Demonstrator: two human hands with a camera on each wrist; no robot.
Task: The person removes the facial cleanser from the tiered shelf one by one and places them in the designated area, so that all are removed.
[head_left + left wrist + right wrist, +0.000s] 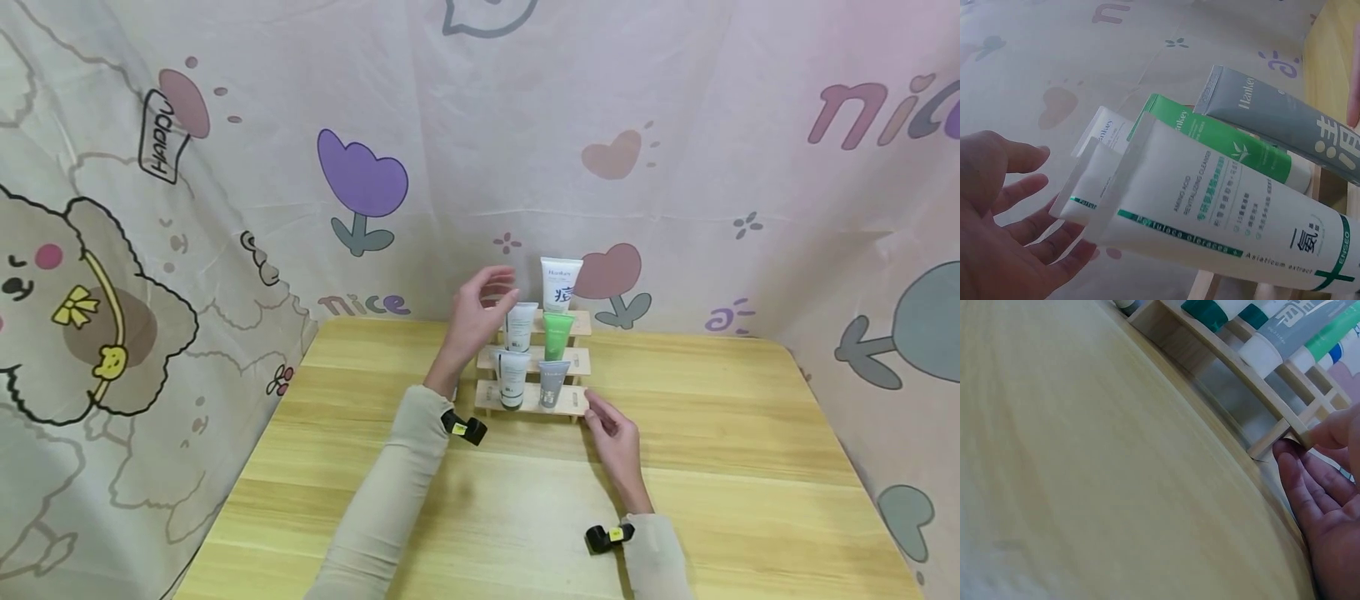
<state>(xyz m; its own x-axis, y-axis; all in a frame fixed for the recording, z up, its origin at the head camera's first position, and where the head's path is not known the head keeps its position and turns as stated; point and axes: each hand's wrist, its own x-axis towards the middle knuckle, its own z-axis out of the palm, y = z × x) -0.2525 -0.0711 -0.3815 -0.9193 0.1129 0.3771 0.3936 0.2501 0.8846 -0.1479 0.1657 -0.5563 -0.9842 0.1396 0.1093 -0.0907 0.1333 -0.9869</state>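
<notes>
A three-tier wooden display rack [487,392] holds several squeeze tubes standing on their caps. A white tube [512,379] and a grey tube [552,385] stand on the lowest tier. Above them are another white tube [519,327] and a green tube [557,335]; a larger white tube [561,285] is on the top tier. My left hand [480,308] hovers by the rack's upper left, fingers loosely bent and holding nothing, beside the white tubes' upper ends. With thumb and fingertips, my right hand [1329,487] pinches the right front corner of the lowest tier.
The rack stands on a wood-grain table [712,433], near its back edge. Behind it hangs a printed cloth [465,125] with flowers and hearts. In the right wrist view, part of a small object [1126,305] shows just past the rack's far end.
</notes>
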